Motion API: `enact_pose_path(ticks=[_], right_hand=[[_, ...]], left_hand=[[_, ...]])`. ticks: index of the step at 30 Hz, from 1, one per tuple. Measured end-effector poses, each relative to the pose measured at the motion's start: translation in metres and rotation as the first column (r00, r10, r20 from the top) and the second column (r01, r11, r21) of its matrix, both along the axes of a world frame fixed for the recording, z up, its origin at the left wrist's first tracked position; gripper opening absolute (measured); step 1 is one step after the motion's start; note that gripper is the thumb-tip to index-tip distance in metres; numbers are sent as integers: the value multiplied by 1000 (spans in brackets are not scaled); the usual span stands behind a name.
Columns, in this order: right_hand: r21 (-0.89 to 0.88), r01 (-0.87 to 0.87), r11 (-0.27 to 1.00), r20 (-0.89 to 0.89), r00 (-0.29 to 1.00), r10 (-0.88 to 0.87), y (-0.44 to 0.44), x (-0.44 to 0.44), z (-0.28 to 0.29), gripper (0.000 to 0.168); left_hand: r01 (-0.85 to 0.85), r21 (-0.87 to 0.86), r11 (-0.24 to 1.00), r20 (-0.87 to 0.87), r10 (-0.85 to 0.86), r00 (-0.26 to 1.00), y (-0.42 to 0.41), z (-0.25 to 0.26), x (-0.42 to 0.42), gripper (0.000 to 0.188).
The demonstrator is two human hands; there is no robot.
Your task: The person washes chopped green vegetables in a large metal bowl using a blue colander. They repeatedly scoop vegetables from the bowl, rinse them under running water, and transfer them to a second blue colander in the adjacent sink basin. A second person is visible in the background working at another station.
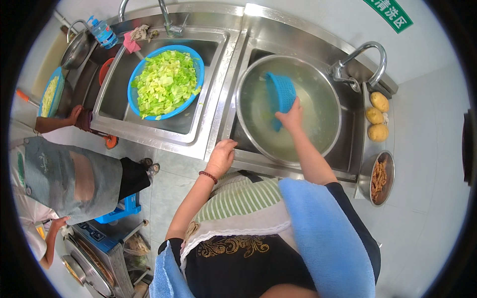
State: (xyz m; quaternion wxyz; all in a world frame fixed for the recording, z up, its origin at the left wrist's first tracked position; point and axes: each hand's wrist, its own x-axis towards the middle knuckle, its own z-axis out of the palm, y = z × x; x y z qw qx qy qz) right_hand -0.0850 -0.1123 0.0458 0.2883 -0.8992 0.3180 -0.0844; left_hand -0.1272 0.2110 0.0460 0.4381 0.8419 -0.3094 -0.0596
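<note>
My right hand (291, 116) grips a small blue perforated plastic basket (285, 91) by its rim. The basket is tilted on its side and partly sunk in cloudy water inside a large round steel basin (316, 149). That basin sits in the right sink bowl (349, 138). My left hand (221, 156) rests on the front edge of the steel sink (253, 158), holding nothing that I can see. In the left sink bowl, a blue plastic colander (133, 97) is heaped with chopped green leaves (166, 82), probably cabbage or lettuce.
Potatoes (378, 133) and a steel bowl of brown food pieces (379, 182) line the right ledge. A faucet (354, 61) arches behind the basin. At left stands a person in a grey apron (78, 175), one hand (75, 114) at the sink. A blue stool (125, 208) is behind.
</note>
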Motion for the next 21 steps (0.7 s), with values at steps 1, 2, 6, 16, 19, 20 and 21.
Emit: enact_pose_path(ticks=[1, 2, 6, 16, 19, 20, 21], right_hand=[[93, 29, 995, -3, 1000, -29, -3, 4, -6, 112], [185, 60, 981, -8, 998, -60, -9, 8, -10, 108], [781, 154, 605, -75, 985, -153, 7, 19, 7, 89], [995, 24, 93, 9, 941, -339, -21, 0, -1, 67], [998, 31, 60, -6, 921, -390, -28, -8, 3, 65], [998, 39, 51, -15, 914, -406, -31, -11, 6, 65], [998, 48, 40, -27, 907, -421, -31, -14, 9, 65]], left_hand=[[1, -3, 1000, -4, -1, 1000, -2, 3, 0, 30], [3, -7, 1000, -7, -3, 1000, -4, 5, 0, 29], [-7, 9, 1000, -5, 8, 1000, 5, 9, -2, 28], [26, 4, 1000, -14, -26, 1000, 2, 12, 0, 29], [47, -6, 999, -8, -47, 999, 1, 14, 3, 29], [42, -9, 999, -26, -43, 999, 1, 14, 3, 29], [42, -5, 999, -25, -42, 999, 1, 14, 3, 29]])
